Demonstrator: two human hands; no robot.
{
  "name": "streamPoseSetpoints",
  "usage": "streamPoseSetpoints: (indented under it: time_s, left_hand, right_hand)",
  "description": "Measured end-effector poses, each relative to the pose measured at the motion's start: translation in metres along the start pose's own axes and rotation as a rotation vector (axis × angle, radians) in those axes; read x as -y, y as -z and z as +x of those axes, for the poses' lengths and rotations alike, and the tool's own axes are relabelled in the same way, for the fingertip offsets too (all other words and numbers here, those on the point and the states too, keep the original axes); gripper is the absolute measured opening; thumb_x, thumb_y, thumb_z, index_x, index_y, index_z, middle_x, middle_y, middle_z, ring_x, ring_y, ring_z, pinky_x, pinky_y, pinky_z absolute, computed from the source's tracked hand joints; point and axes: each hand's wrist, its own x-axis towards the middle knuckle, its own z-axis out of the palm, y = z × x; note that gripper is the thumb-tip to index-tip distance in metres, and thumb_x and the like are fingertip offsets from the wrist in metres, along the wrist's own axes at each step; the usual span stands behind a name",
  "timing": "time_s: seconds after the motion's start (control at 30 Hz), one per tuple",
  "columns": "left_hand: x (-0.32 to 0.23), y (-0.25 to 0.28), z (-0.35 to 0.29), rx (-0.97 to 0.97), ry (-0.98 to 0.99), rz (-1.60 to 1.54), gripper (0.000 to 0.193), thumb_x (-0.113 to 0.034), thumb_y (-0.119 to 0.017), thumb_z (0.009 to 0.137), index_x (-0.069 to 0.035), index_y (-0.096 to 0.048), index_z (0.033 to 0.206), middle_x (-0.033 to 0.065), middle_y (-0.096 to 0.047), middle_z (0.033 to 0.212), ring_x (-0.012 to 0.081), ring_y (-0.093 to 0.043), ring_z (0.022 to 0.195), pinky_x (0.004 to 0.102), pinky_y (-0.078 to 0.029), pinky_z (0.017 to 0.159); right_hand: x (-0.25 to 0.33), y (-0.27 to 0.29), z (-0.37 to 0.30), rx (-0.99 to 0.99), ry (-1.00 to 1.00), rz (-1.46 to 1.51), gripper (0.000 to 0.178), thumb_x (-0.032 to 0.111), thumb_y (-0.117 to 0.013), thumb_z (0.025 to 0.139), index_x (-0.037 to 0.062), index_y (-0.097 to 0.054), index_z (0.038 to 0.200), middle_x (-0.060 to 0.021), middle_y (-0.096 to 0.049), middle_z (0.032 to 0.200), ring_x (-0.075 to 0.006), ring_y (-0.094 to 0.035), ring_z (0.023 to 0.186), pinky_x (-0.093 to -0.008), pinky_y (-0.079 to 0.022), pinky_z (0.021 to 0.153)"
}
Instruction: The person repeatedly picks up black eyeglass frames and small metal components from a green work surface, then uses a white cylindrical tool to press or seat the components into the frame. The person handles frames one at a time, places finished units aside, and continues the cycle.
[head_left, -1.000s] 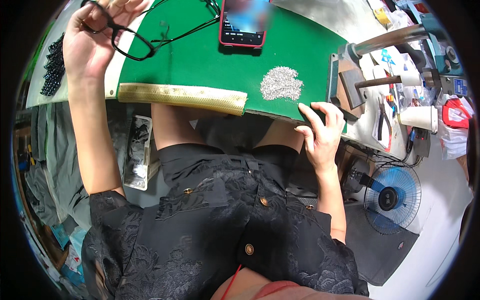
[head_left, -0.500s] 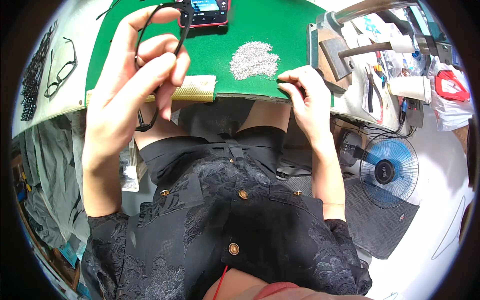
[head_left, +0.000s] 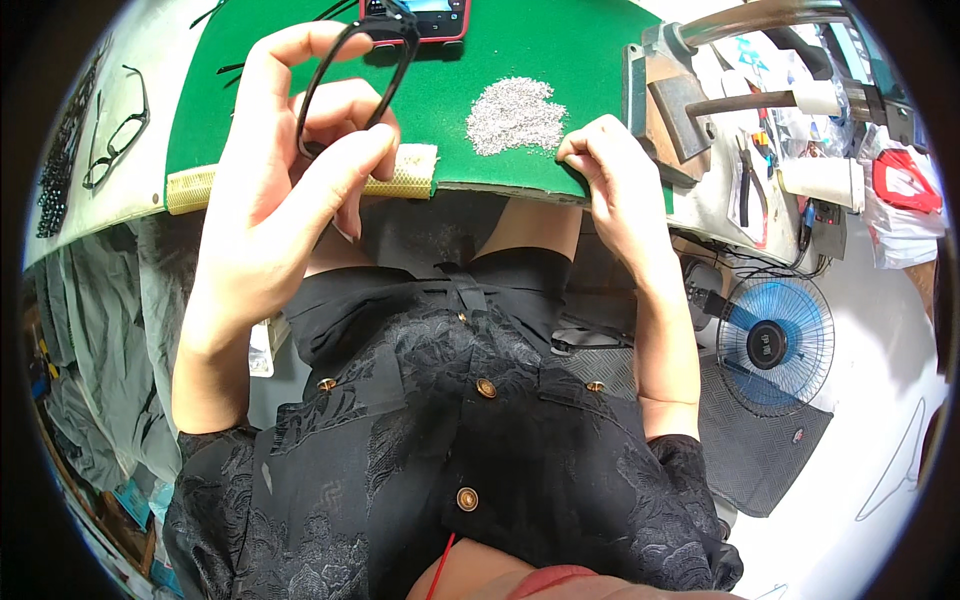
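Gripping the black glasses frame [head_left: 350, 85] nearer than before, left hand [head_left: 285, 190] fingers; right hand [head_left: 615, 190] fingers curled on green mat [head_left: 520, 50] edge.

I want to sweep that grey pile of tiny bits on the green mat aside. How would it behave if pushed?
The grey pile looks like loose fine grains with ragged edges, so it would probably spread and scatter rather than slide as one lump. The green mat seems soft, so some bits may cling. The right hand rests at the mat's edge beside it, where stray grains could fall off.
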Motion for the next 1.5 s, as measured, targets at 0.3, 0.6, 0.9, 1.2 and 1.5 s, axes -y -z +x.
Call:
streamPoseSetpoints:
  time_s: [0.3, 0.6, 0.9, 1.2, 1.5]
  left_hand:
    - [0.005, 0.001, -0.002, 0.004, -0.055, 0.074, 0.045, 0.001, -0.046, 0.095, 0.005, -0.035, 0.139, 0.0166, -0.048, 0.134, 0.0088, -0.052, 0.084, 0.0197, -0.046, 0.063]
    - [0.002, -0.002, -0.001, 0.132, 0.008, 0.084, 0.045, -0.003, -0.045, 0.095, 0.003, -0.035, 0.139, 0.0165, -0.050, 0.129, 0.0093, -0.052, 0.081, 0.0201, -0.047, 0.063]
    - [0.001, -0.009, -0.004, 0.113, 0.007, 0.069, 0.047, 0.000, -0.045, 0.094, 0.001, -0.036, 0.140, 0.0156, -0.051, 0.126, 0.0097, -0.052, 0.079, 0.0200, -0.047, 0.062]
    - [-0.005, -0.015, -0.008, 0.078, 0.030, 0.123, 0.051, -0.005, -0.051, 0.096, 0.002, -0.033, 0.143, 0.0089, -0.053, 0.094, 0.0081, -0.051, 0.067, 0.0193, -0.046, 0.056]
    - [-0.002, -0.019, -0.006, 0.134, 0.021, 0.139, 0.048, -0.010, -0.052, 0.096, -0.004, -0.038, 0.142, 0.0023, -0.051, 0.093, 0.0048, -0.051, 0.075, 0.0170, -0.043, 0.053]
  right_hand:
    - [0.000, 0.004, 0.000, 0.039, -0.003, 0.040, 0.008, 0.005, -0.064, 0.082, 0.0037, -0.057, 0.086, -0.0097, -0.055, 0.081, -0.0273, -0.057, 0.080, -0.0357, -0.045, 0.072]
    - [-0.002, -0.005, -0.004, -0.034, 0.015, -0.090, 0.010, 0.008, -0.066, 0.080, 0.0049, -0.056, 0.082, -0.0086, -0.053, 0.079, -0.0268, -0.056, 0.077, -0.0351, -0.045, 0.070]
    - [0.005, -0.014, -0.008, -0.147, -0.026, -0.106, 0.013, 0.009, -0.068, 0.079, 0.0051, -0.056, 0.082, -0.0087, -0.053, 0.079, -0.0262, -0.056, 0.075, -0.0354, -0.045, 0.069]
    - [0.004, -0.020, -0.006, -0.163, 0.042, -0.250, 0.017, 0.013, -0.070, 0.076, 0.0063, -0.057, 0.085, -0.0085, -0.053, 0.080, -0.0260, -0.056, 0.076, -0.0349, -0.045, 0.069]
    - [0.015, -0.016, -0.003, -0.104, 0.007, -0.367, 0.013, 0.013, -0.066, 0.081, 0.0053, -0.056, 0.085, -0.0086, -0.052, 0.081, -0.0254, -0.056, 0.076, -0.0352, -0.046, 0.066]
